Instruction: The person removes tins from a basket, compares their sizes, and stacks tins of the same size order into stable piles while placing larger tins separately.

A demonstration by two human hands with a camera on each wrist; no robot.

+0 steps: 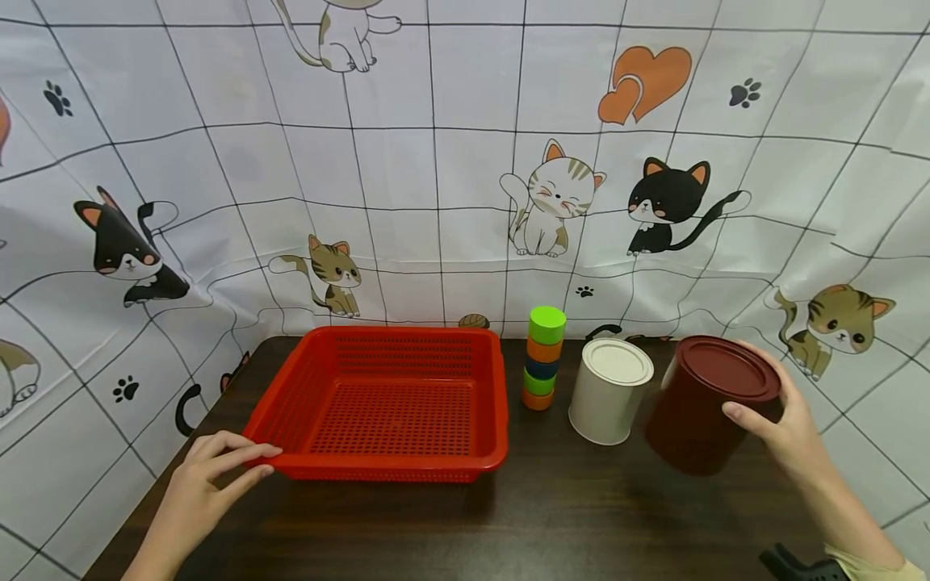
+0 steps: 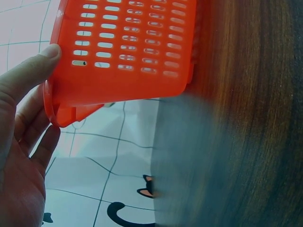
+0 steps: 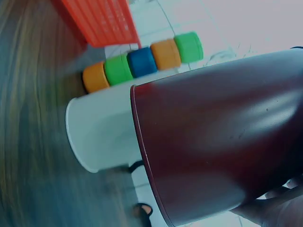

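My left hand [image 1: 199, 488] pinches the front left corner of a red plastic basket [image 1: 395, 462], thumb on one side of the rim and fingers on the other. In the head view the basket's perforated floor is bare. My right hand [image 1: 788, 428] grips a dark red lidded can [image 1: 693, 424] from its right side near the top. The can leans, its base swung left, and the right wrist view shows its bottom rim held off the table. Just left of it stands a cream lidded can [image 1: 609, 395], partly hidden behind the red can in the right wrist view.
Between basket and cream can rises a stack of several small round pieces [image 1: 542, 359] in green, orange and dark blue. All of this is on a dark wooden table [image 1: 552, 516]. A white cat-print sheet [image 1: 465, 177] hangs behind and along the sides.
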